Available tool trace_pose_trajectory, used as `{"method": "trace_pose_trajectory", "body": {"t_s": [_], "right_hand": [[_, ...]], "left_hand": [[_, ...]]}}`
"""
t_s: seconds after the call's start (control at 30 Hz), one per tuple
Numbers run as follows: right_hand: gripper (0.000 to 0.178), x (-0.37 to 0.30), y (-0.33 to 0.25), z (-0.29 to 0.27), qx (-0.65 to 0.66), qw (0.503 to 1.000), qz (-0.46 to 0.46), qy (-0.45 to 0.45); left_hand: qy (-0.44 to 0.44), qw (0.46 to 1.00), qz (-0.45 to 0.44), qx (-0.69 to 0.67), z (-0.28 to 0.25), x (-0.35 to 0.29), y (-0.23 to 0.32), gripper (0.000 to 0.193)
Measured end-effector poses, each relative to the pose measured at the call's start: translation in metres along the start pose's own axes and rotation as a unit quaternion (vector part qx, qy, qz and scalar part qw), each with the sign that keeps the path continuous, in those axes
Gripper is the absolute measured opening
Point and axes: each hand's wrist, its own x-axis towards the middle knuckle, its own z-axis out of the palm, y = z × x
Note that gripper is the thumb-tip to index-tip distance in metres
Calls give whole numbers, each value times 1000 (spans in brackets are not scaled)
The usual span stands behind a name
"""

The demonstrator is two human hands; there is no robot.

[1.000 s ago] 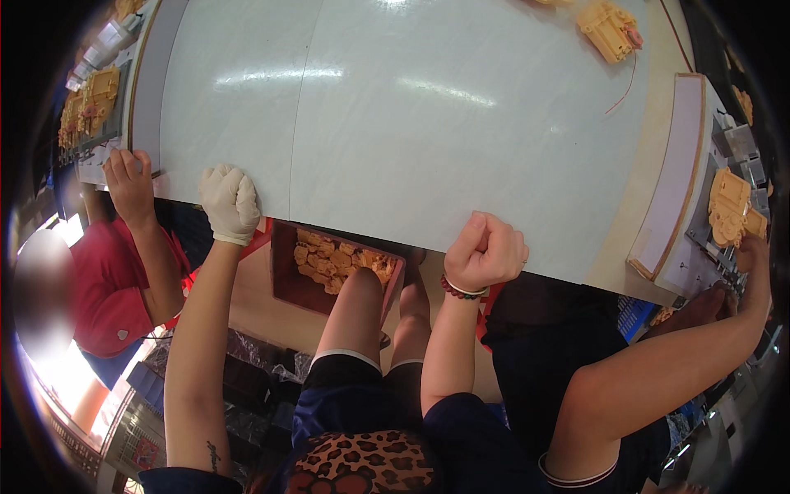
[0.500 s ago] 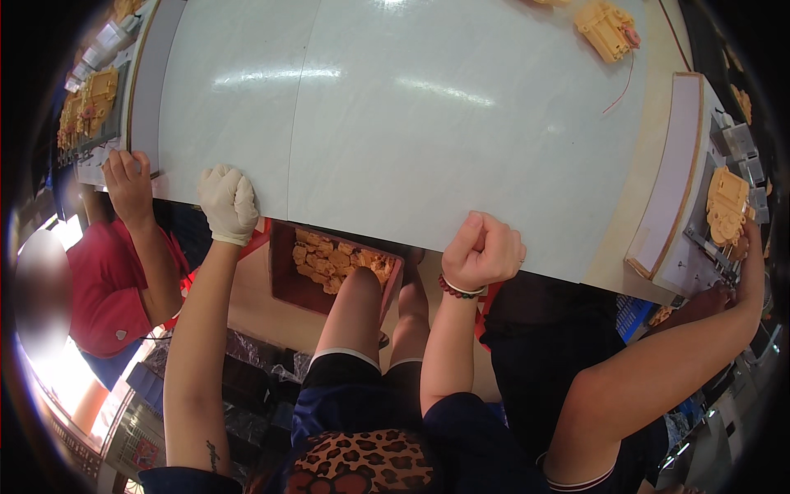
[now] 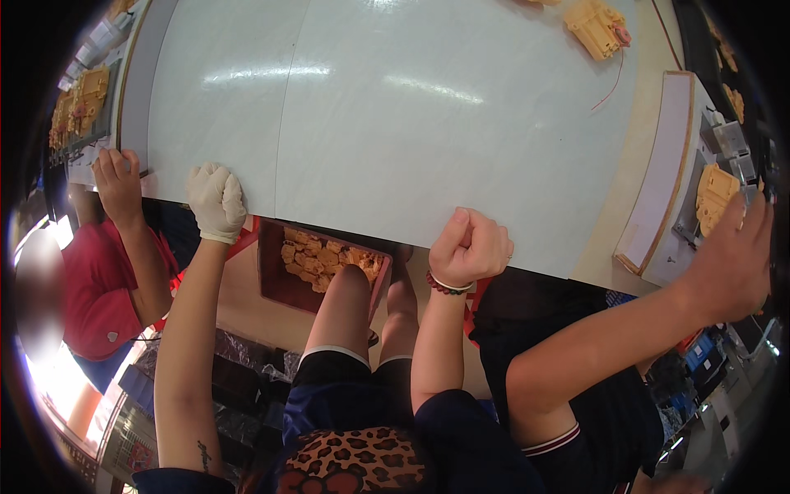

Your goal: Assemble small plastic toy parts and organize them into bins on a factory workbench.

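One broad table: glossy pale-grey slab with a thin seam running away from its near edge, where both hands rest touching it; to rest well there, I judge a light, even weight and loose wrists serve best.
Raised boards: white, brown-trimmed boards flank the table, one at its left end, one at its right; they limit sideways reach, so the easier room for moving runs forward across the slab.
Open crate: dark-red rectangular bin below the table's near edge, between the person's forearms, with a heap of yellow moulded pieces; lowered hands would need care around its rim and the knee overlapping it.
Co-workers' hands: one bare hand at the table's left end, another past its right board; elbows are best kept in.
Left hand: white-gloved fist on the table's near edge, fingers curled in; contents, if any, cannot be told.
Right hand: bare fist farther right along that edge, thumb against curled fingers; I cannot tell whether it encloses anything.
Yellow part: blocky moulded piece toward the table's far right corner, well apart from both fists.
Wire: thin red strand trailing from that piece over the table.
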Motion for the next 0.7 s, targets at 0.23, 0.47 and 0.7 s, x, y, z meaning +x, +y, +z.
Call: {"method": "trace_pose_trajectory", "body": {"t_s": [0.23,0.47,0.7], "right_hand": [[22,3,-8,-5,0,999,38,-20],[20,1,-5,-5,1,999,45,-25],[19,0,-1,-5,-3,1000,17,-13]], "left_hand": [[3,1000,2,9,-1,1,3,25],[0,1000,3,7,-1,0,2,25],[-10,1000,1,11,-2,-1,-1,25]]}}
